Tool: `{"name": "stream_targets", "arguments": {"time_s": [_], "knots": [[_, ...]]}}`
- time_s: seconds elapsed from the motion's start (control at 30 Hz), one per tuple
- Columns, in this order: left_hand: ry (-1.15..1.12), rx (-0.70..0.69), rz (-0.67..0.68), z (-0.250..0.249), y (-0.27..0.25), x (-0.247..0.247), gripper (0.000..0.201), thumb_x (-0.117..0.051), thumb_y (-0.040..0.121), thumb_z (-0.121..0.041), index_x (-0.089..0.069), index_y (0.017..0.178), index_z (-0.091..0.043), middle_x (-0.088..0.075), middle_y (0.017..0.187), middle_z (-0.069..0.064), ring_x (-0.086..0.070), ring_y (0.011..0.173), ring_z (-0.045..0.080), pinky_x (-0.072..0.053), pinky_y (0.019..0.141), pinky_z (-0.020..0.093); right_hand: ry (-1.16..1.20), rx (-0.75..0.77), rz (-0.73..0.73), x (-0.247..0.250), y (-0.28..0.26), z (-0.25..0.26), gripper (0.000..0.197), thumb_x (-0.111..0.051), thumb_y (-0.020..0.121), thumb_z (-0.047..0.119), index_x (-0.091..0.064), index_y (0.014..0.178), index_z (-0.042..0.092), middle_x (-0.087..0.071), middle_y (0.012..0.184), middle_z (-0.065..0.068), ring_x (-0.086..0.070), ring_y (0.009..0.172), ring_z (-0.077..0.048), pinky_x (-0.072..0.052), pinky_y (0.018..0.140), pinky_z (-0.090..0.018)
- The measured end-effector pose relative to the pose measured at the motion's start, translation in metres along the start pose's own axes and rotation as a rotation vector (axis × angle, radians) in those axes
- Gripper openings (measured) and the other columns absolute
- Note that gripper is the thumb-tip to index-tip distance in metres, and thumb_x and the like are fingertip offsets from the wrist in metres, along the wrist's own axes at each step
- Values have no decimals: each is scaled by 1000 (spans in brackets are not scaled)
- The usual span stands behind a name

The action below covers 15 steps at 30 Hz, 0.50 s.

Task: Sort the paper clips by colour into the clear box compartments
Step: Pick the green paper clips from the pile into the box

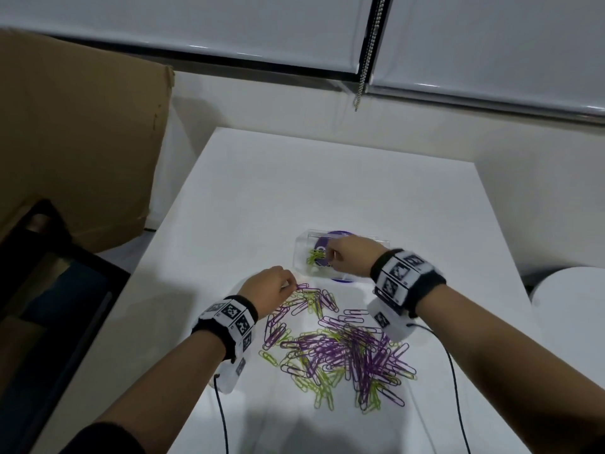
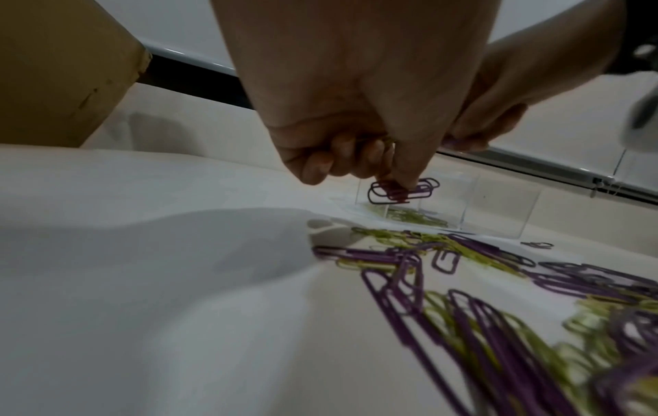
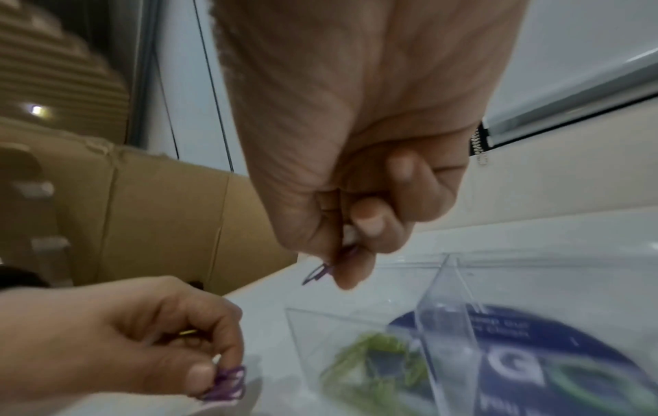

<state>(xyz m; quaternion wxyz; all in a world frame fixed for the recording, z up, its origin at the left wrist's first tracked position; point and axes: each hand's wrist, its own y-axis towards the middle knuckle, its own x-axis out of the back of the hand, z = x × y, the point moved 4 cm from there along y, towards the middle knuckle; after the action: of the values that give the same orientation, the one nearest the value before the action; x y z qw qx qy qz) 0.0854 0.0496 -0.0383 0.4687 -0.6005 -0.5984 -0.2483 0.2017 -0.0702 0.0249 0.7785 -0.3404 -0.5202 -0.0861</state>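
My right hand (image 1: 347,257) pinches purple clips (image 3: 322,271) above the clear box (image 1: 302,240), so I should release past the divider (image 3: 440,284), clear of the green clips (image 1: 314,255) beneath, while my left hand (image 1: 270,286) pinches more purple clips (image 2: 404,190).

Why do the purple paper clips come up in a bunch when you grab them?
The purple clips in the left hand probably hook together, since several hang overlapped from its fingers. They look thin and light, so the tangled pile would likely drag along if pushed.

Bare white table (image 1: 327,178) lies open beyond the clear box (image 1: 302,244), while the paper-clip heap (image 1: 340,352) crowds the near side and a cardboard box (image 1: 82,136) walls the left.
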Motion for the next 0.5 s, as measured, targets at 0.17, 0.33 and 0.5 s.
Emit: {"name": "stream_targets", "arguments": {"time_s": [0.17,0.33,0.5], "knots": [[26,-6,64,4,-14,-7,31,-38,99,-26,-59,119,-15,-58,119,6,-57,108,23,-43,87,30,35,-48,143,-49,-45,-16,24,-44,90,14,-61,107,14,-65,112,-5,-54,90,-18,-40,78,-26],[69,-11,128,4,-19,-10,32,-42,96,-34,-66,105,-15,-58,97,2,-58,93,22,-43,77,30,-83,-128,168,-73,-49,-24,16,-39,92,18,-54,87,18,-65,111,-8,-52,86,-22,-40,73,-28],[48,54,42,9,-11,1,28,-43,96,-27,-56,121,-22,-63,120,1,-60,106,21,-43,81,27,16,-185,-15,-77,-32,-14,18,-42,95,23,-55,96,10,-60,115,-13,-58,103,-28,-44,80,-32]]}}
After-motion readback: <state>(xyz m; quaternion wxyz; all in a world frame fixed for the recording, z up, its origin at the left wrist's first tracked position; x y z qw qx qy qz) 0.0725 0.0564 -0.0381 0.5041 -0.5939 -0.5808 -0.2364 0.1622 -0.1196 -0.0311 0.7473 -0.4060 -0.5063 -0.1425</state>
